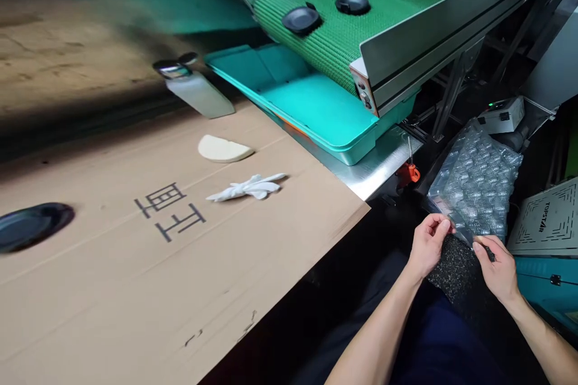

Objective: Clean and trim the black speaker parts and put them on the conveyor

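At the lower right, my left hand (428, 243) and my right hand (498, 266) pinch the near edge of a clear plastic tray stack (481, 174) with moulded pockets. My left fingers are closed at its near left corner, and my right thumb and fingers close on the edge a little to the right. A thin clear flap spans between the two hands. Beneath it lies a dark speckled surface (456, 267).
Cardboard (253, 252) covers the table at left, bearing a black round part (36, 225), a cream half-disc (224, 148), a white glove (248, 187) and a bottle (201, 93). A teal bin (311, 108) sits under the green conveyor (325, 42), which carries several black parts.
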### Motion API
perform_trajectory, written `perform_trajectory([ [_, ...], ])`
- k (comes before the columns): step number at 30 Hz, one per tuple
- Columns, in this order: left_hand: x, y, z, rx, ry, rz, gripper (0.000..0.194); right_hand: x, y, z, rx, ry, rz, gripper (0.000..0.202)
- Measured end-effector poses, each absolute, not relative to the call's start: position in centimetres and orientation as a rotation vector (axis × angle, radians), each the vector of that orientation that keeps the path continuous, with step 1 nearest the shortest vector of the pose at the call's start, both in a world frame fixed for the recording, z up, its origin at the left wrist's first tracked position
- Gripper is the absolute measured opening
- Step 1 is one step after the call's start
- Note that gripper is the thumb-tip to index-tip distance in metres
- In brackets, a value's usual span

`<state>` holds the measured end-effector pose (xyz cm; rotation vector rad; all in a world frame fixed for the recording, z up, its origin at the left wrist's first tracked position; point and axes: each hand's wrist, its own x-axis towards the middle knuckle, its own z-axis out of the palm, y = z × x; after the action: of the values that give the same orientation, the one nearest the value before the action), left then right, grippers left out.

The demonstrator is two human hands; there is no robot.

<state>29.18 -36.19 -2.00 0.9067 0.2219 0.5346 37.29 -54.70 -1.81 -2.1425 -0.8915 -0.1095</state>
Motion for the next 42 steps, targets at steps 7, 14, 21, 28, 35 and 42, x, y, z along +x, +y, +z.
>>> perform_trajectory([
  [7, 29.4, -35.6, -1.6, 0.917, 0.194, 0.494, 0.029, 37.7, -53.4, 0.7, -2.116, -0.918, -0.027, 0.021],
  [14, 30.0, -36.1, 0.1, 0.915, 0.173, 0.567, 0.024, 38.2, -52.6, 3.5, -2.122, -0.961, 0.028, 0.023],
  [21, 30.5, -36.4, 2.2, 1.027, 0.287, 0.605, 0.015, 38.9, -52.7, 4.7, -2.177, -0.989, -0.012, 0.025],
  [28, 30.5, -35.8, 0.8, 1.226, 0.358, 0.404, 0.013, 39.3, -52.8, 4.2, -2.25, -1.052, -0.012, 0.027],
  [35, 31.6, -37.0, -1.3, 1.122, 0.333, 0.613, 0.009, 39.6, -52.9, 3.5, -2.198, -1.069, -0.031, 0.021],
  [42, 33.1, -37.8, -1.4, 1.018, 0.363, 0.666, 0.006, 40.3, -53.2, 4.4, -2.169, -1.043, -0.085, 0.017],
])
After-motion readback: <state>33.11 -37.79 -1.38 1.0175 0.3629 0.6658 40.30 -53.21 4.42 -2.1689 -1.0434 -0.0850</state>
